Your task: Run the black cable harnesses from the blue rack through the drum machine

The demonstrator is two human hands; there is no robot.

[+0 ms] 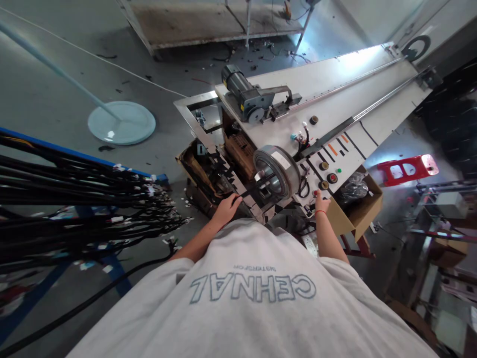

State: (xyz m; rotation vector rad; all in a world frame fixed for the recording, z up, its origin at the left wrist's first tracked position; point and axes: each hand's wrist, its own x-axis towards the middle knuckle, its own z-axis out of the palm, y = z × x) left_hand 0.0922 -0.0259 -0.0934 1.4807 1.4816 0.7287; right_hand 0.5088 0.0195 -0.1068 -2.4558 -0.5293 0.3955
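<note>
The large, round, grey metal drum with a deep, ring-shaped rim [278,171] lay at the near end of the long, white-topped table [328,84], with a white paper label [280,160] on its side. A thin, dark strand [250,191] ran from the drum's open centre toward the left hand [225,210], whose fingers [235,198] were drawn narrow around the strand's end. The right hand [322,203] was at the table's near edge, its index finger out at a small red button [315,193]; how tightly its other fingers were curled, I cannot tell.

Just beyond that hand sat round, black-and-yellow knobs or rolls [324,185], a larger red button in a dark ring [332,178] and a small green button [339,170]. A bundle of coloured wires [303,140] lay beyond the drum, and a dark cylindrical motor [235,82] stood at the table's far left corner.

An open brown cardboard box [359,211] was beside the table on the right. To the left, many black cables with white connectors [112,199] hung by a blue metal frame [74,155].
</note>
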